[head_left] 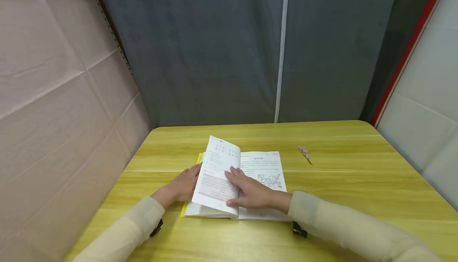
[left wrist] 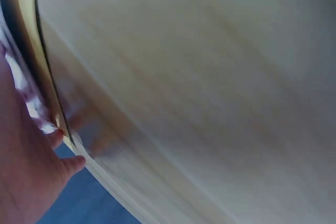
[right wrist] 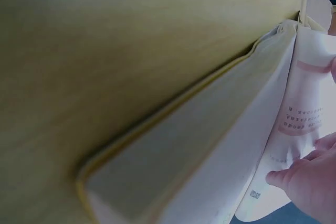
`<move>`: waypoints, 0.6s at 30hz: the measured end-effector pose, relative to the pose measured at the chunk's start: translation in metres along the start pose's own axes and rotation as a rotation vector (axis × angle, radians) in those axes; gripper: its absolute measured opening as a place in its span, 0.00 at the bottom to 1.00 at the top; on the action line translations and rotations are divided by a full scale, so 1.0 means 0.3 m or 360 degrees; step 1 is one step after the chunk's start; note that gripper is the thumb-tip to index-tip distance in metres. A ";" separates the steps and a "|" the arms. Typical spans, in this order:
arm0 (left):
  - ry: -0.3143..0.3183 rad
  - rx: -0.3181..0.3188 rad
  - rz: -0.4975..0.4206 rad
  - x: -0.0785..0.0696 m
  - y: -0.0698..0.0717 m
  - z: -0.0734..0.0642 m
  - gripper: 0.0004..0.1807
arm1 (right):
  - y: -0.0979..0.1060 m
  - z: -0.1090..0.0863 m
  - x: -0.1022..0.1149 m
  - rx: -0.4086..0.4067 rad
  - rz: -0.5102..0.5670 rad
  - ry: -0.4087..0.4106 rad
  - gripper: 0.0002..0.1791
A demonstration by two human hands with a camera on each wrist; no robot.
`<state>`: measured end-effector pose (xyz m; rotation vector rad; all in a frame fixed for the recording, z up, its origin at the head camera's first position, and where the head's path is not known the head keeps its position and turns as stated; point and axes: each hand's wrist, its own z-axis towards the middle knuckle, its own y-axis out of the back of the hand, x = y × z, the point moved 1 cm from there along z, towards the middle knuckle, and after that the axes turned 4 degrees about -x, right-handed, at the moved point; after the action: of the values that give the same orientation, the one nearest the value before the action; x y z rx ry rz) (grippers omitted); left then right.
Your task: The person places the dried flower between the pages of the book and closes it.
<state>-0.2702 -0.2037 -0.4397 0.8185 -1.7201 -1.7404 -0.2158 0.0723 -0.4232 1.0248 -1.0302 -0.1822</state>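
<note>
An open book (head_left: 262, 160) with a yellow cover lies on the table. One of its printed pages (head_left: 219, 162) stands partly raised, leaning over the left half. My right hand (head_left: 252, 190) rests on this page near the spine, fingers spread; in the right wrist view, the thumb and fingers touch the paper (right wrist: 302, 93). My left hand (head_left: 184, 184) lies at the book's left edge, its fingertips hidden behind the raised page. In the left wrist view, the left hand (left wrist: 26, 166) is beside the yellow cover edge (left wrist: 39, 40), thumb held apart.
A small sprig with pink flowers (head_left: 304, 151) lies on the wooden table (head_left: 343, 166), right of the book. A dark grey curtain (head_left: 214, 55) hangs behind the table. Pale cloth walls (head_left: 53, 95) stand at both sides.
</note>
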 end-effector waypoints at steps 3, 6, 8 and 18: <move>-0.0012 -0.0061 -0.0033 0.021 -0.007 -0.011 0.37 | -0.006 0.006 0.003 0.0002 -0.0026 0.0007 0.51; -0.0041 -0.0161 -0.0061 0.042 -0.007 -0.022 0.32 | -0.010 0.009 0.006 0.0011 -0.0042 0.0017 0.50; -0.0052 -0.0237 -0.0110 0.055 -0.001 -0.028 0.30 | -0.013 0.011 0.007 0.0017 -0.0059 0.0025 0.49; 0.0032 -0.0558 -0.0323 0.071 0.047 -0.030 0.30 | -0.016 0.015 0.019 0.0070 -0.0239 0.0071 0.47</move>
<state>-0.2780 -0.2258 -0.4265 0.8682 -1.2997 -2.0835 -0.2146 0.0636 -0.4228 1.1423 -0.9208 -0.2591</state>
